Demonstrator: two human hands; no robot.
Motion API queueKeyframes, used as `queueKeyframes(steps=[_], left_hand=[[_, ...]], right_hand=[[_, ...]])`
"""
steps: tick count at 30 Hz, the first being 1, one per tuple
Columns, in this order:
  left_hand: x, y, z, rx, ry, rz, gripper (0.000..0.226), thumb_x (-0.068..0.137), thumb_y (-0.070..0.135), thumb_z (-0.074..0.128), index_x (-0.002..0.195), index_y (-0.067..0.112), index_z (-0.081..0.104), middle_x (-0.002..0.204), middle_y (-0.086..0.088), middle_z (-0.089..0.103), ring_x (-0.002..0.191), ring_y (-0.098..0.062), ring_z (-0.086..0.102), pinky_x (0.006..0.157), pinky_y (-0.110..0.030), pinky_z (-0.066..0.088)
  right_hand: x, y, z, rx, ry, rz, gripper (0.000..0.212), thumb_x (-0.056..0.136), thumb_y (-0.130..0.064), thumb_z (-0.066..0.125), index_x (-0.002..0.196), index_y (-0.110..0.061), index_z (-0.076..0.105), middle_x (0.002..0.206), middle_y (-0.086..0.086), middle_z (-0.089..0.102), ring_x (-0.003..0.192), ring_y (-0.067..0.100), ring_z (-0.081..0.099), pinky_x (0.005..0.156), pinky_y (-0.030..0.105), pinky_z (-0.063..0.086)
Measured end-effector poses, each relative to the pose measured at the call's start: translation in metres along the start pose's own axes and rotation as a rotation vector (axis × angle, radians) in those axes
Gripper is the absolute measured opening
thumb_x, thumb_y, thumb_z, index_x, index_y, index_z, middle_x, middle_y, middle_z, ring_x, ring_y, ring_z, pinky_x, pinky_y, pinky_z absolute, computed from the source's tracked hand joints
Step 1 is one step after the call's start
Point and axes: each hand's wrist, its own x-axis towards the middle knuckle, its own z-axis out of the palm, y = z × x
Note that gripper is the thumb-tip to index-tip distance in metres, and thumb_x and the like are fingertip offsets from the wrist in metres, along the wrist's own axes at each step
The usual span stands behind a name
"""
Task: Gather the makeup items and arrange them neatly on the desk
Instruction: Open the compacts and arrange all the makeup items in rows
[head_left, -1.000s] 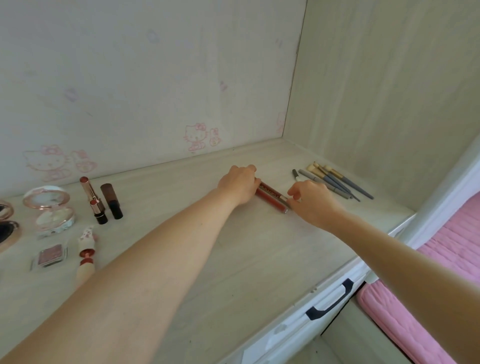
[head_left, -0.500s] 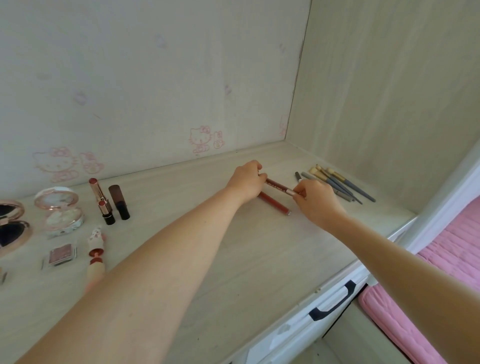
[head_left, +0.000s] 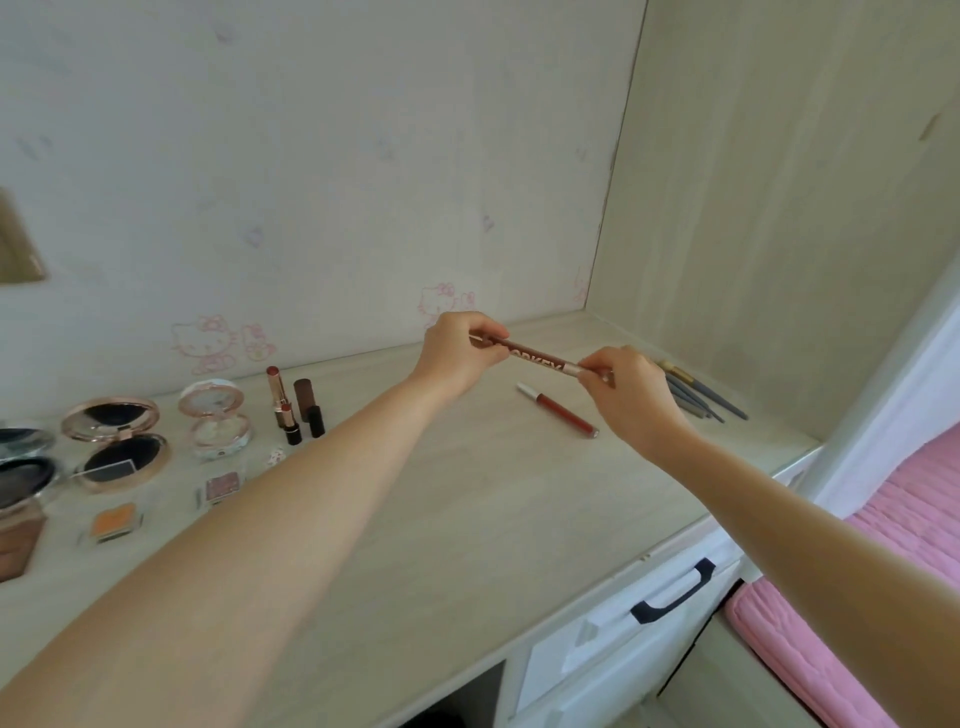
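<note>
Two hands, left hand (head_left: 457, 358), right hand (head_left: 631, 397), pinching brown pencil (head_left: 540, 357) ends

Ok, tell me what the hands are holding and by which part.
A slim brown lip pencil, lifted above the desk: left hand pinches one end, right hand pinches the other, silver end.

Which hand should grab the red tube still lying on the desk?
Right. The right hand hovers almost directly over the red tube; the left hand is farther off and can keep holding the brown pencil.
</note>
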Motion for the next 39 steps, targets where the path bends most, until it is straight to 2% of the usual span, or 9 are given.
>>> queueKeyframes(steps=[7, 13, 17, 19, 22, 25, 29, 35, 39], left_hand=[[-0.051, -0.010, -0.063, -0.007, 0.006, 0.013, 0.011, 0.077, 0.015, 0.078, 0.086, 0.020, 0.073, 0.082, 0.003, 0.070, 0.075, -0.008, 0.063, 0.067, -0.012, 0.044], [-0.106, -0.025, -0.112, -0.021, 0.050, 0.003, 0.012, 0.078, 0.013, 0.077, 0.083, 0.022, 0.071, 0.075, 0.006, 0.068, 0.070, -0.007, 0.059, 0.070, -0.020, 0.045], [-0.149, -0.037, -0.145, -0.038, 0.080, -0.048, 0.012, 0.080, 0.011, 0.075, 0.086, 0.020, 0.071, 0.087, -0.004, 0.071, 0.081, -0.022, 0.064, 0.078, -0.033, 0.051], [-0.169, -0.045, -0.160, -0.043, 0.085, -0.058, 0.014, 0.081, 0.008, 0.074, 0.086, 0.021, 0.070, 0.089, -0.002, 0.071, 0.085, -0.019, 0.066, 0.079, -0.030, 0.053], [-0.199, -0.057, -0.181, -0.029, 0.117, -0.078, 0.016, 0.081, 0.006, 0.072, 0.089, 0.020, 0.068, 0.088, 0.002, 0.071, 0.086, -0.017, 0.068, 0.083, -0.029, 0.054], [-0.224, -0.071, -0.201, -0.022, 0.167, -0.088, 0.021, 0.083, 0.003, 0.070, 0.092, 0.021, 0.066, 0.090, 0.002, 0.070, 0.082, -0.018, 0.069, 0.075, -0.023, 0.056], [-0.252, -0.087, -0.225, 0.091, 0.224, -0.098, 0.024, 0.080, 0.010, 0.074, 0.093, 0.028, 0.065, 0.089, 0.008, 0.069, 0.079, -0.016, 0.066, 0.076, -0.032, 0.054], [-0.276, -0.100, -0.238, 0.211, 0.391, -0.064, 0.020, 0.074, 0.016, 0.080, 0.085, 0.024, 0.064, 0.076, 0.018, 0.063, 0.064, -0.007, 0.056, 0.060, -0.011, 0.041], [-0.282, -0.106, -0.240, 0.259, 0.426, -0.026, 0.017, 0.075, 0.012, 0.079, 0.085, 0.017, 0.066, 0.078, 0.011, 0.064, 0.071, -0.006, 0.058, 0.064, -0.007, 0.039]], right_hand=[[-0.036, -0.050, 0.004, 0.171, -0.054, -0.004, 0.014, 0.095, -0.023, 0.054, 0.102, -0.021, 0.066, 0.087, -0.002, 0.063, 0.072, 0.019, 0.060, 0.059, 0.030, 0.048], [-0.066, -0.089, 0.026, 0.361, -0.152, 0.003, 0.013, 0.092, -0.019, 0.057, 0.097, -0.022, 0.068, 0.087, 0.000, 0.065, 0.077, 0.026, 0.063, 0.071, 0.044, 0.054], [-0.087, -0.114, 0.046, 0.584, -0.223, 0.027, 0.009, 0.090, -0.014, 0.060, 0.091, -0.020, 0.066, 0.079, 0.000, 0.063, 0.066, 0.008, 0.058, 0.059, 0.022, 0.051], [-0.097, -0.126, 0.059, 0.674, -0.267, 0.058, 0.007, 0.088, -0.014, 0.062, 0.090, -0.020, 0.066, 0.077, -0.001, 0.065, 0.065, 0.005, 0.058, 0.056, 0.017, 0.050], [-0.110, -0.143, 0.079, 0.769, -0.363, 0.097, 0.006, 0.088, -0.018, 0.065, 0.092, -0.020, 0.069, 0.079, -0.003, 0.067, 0.071, 0.007, 0.062, 0.063, 0.021, 0.051], [-0.123, -0.162, 0.101, 0.832, -0.435, 0.116, 0.007, 0.088, -0.018, 0.066, 0.092, -0.017, 0.071, 0.081, -0.001, 0.068, 0.074, 0.009, 0.065, 0.066, 0.023, 0.054], [-0.140, -0.190, 0.131, 1.006, -0.514, 0.174, 0.009, 0.089, -0.012, 0.063, 0.091, -0.005, 0.068, 0.083, 0.008, 0.069, 0.076, 0.015, 0.068, 0.066, 0.027, 0.055], [-0.162, -0.224, 0.167, 1.161, -0.579, 0.243, 0.017, 0.091, -0.015, 0.063, 0.098, 0.001, 0.066, 0.086, 0.012, 0.071, 0.079, 0.018, 0.070, 0.068, 0.026, 0.055], [-0.175, -0.229, 0.186, 1.255, -0.525, 0.281, 0.012, 0.090, -0.013, 0.064, 0.093, -0.002, 0.067, 0.079, 0.007, 0.071, 0.078, 0.018, 0.069, 0.067, 0.027, 0.055]])
